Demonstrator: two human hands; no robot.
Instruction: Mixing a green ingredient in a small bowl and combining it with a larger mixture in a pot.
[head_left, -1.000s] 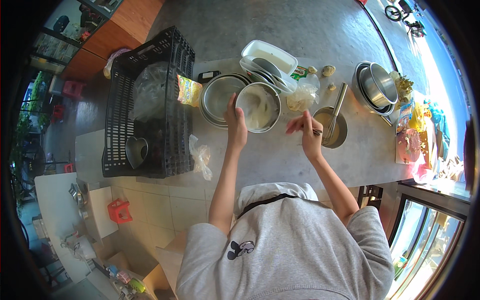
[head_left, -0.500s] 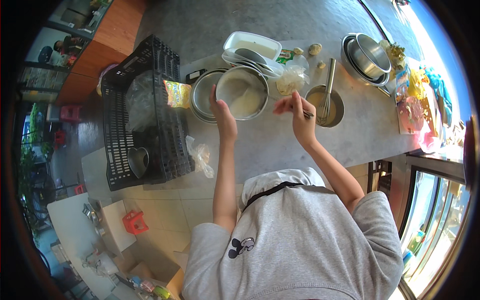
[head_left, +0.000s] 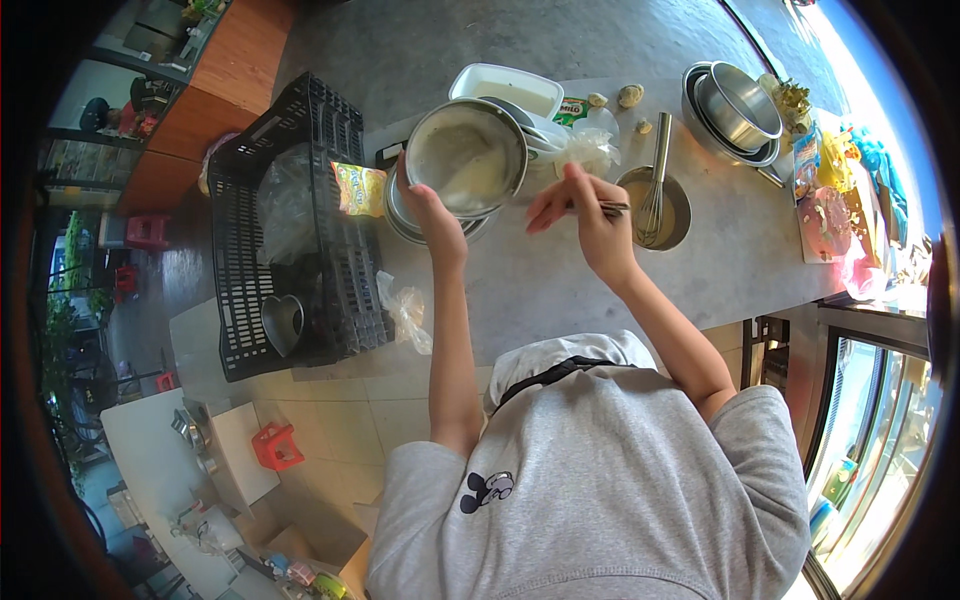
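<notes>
My left hand (head_left: pixel 438 225) grips the side of a round metal bowl (head_left: pixel 460 143), thumb outside its wall and the other fingers mostly hidden behind it. Tilted toward me, the bowl holds a pale cream powder or paste (head_left: pixel 478 183). It is held above stacked round metal pans (head_left: pixel 408 222). My right hand (head_left: pixel 603 225) is closed around a thin dark handle (head_left: pixel 613 209), whose far end I cannot make out. Just right of that hand stands a metal pot (head_left: pixel 683 225) with tan liquid and a wire whisk (head_left: pixel 655 190) leaning in it.
A black plastic crate (head_left: pixel 335 250) stands at the left beside a yellow packet (head_left: pixel 358 190) and a clear plastic bag (head_left: pixel 408 310). Behind are a white rectangular tub (head_left: pixel 515 85) and a green packet (head_left: pixel 571 110). Nested metal bowls (head_left: pixel 735 105) sit at the far right.
The metal bowl has come up and left, nearer to the camera, with my left hand on it. My right hand has shifted slightly, still closed on the thin handle.
</notes>
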